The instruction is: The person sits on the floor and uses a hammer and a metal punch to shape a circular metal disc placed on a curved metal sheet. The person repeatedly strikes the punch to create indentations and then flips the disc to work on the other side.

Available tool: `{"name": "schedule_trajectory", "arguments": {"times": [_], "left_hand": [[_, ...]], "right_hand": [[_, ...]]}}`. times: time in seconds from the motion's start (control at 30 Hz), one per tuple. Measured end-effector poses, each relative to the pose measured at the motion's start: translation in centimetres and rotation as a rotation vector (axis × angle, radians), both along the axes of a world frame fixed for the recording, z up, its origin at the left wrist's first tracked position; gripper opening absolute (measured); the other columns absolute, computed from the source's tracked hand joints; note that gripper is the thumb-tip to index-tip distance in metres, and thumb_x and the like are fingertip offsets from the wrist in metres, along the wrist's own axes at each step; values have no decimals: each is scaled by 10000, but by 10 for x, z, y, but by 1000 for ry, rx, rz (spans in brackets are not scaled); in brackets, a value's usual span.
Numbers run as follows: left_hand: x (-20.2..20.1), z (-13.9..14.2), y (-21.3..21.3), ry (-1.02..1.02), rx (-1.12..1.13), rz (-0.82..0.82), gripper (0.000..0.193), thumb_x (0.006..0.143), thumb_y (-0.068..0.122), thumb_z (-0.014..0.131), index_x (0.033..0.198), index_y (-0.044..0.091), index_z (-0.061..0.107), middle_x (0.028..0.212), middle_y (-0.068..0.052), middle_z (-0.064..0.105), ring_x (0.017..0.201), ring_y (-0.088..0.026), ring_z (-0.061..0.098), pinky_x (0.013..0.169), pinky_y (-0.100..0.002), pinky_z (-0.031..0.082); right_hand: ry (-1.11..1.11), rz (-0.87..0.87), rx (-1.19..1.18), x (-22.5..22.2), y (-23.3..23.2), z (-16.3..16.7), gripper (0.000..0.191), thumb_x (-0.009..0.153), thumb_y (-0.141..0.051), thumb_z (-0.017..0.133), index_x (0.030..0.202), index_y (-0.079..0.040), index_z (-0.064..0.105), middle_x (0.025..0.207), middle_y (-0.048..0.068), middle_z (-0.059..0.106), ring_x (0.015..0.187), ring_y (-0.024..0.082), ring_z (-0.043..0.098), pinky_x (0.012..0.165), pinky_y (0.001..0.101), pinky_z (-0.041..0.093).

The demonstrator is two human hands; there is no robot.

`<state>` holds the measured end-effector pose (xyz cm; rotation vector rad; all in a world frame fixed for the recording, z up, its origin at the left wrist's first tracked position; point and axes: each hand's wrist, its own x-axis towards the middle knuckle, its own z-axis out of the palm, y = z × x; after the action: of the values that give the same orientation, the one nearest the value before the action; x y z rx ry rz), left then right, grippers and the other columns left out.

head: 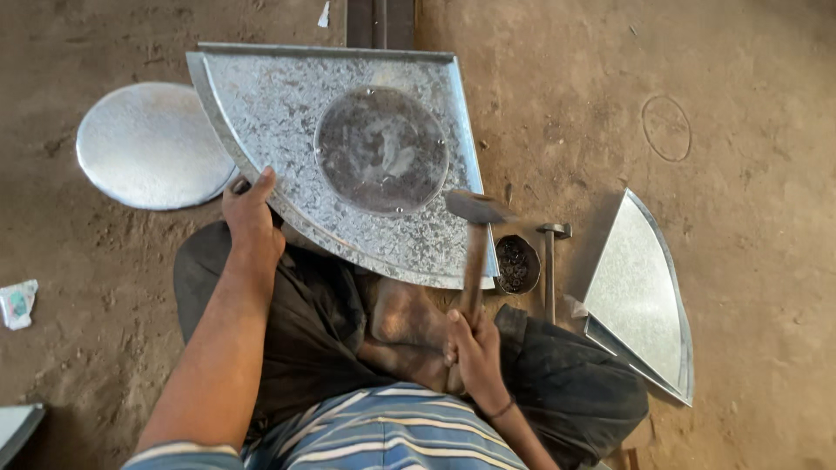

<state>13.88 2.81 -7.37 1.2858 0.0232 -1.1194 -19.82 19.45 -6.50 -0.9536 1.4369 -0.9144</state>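
A quarter-round galvanised sheet-metal tray (279, 113) lies in front of my crossed legs, with a dull round metal disc (381, 150) riveted on its middle. My left hand (250, 216) grips the tray's curved rim at the lower left. My right hand (475, 348) is closed on the wooden handle of a hammer (475, 228), whose head hangs blurred over the tray's right corner.
A shiny round metal disc (146, 144) lies on the dirt floor to the left. A second hammer (550, 261) and a small dark bowl of rivets (517, 264) sit to the right. Another quarter-round tray (644, 296) lies further right. A steel rail (380, 22) runs away at the top.
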Motion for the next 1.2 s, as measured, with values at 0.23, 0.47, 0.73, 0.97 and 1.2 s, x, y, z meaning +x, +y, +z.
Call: {"name": "schedule_trajectory", "arguments": {"times": [0.23, 0.47, 0.73, 0.97, 1.2], "left_hand": [[-52, 11, 19, 21, 228, -5, 1002, 781, 303, 887, 1520, 143, 229, 1529, -136, 392, 1422, -321, 386, 1191, -582, 240], [-102, 14, 34, 128, 134, -76, 817, 778, 137, 892, 1462, -27, 478, 1487, -176, 553, 1351, -318, 499, 1131, -521, 308], [-105, -1, 32, 41, -133, 70, 569, 774, -7, 846, 1293, -29, 615, 1273, -90, 688, 1090, -236, 663, 956, -393, 513], [-106, -3, 33, 69, -185, 98, 584, 777, -16, 843, 1301, -49, 585, 1245, -115, 681, 1069, -245, 664, 953, -389, 527], [-105, -1, 34, 12, -112, 78, 567, 819, 33, 843, 1316, -31, 578, 1258, -105, 673, 1095, -232, 635, 947, -394, 494]], "right_hand": [[-242, 144, -524, -30, -36, 98, 407, 1084, -417, 504, 1043, -23, 596, 712, 40, 603, 499, 71, 531, 401, 211, 468], [92, 186, -798, 10, -61, 88, 362, 1103, -417, 503, 1025, -64, 528, 720, 17, 522, 501, 78, 465, 432, 209, 442], [-45, -32, 135, -17, -79, 109, 335, 1028, -385, 475, 936, -72, 554, 693, 2, 526, 522, 80, 465, 436, 245, 423], [289, 368, -442, 12, -84, 90, 471, 1058, -507, 514, 972, -47, 571, 681, 39, 562, 572, 117, 525, 497, 274, 453], [714, 355, -243, 10, -74, 93, 363, 1018, -369, 580, 966, -11, 565, 620, 126, 564, 533, 214, 561, 504, 386, 414]]}}
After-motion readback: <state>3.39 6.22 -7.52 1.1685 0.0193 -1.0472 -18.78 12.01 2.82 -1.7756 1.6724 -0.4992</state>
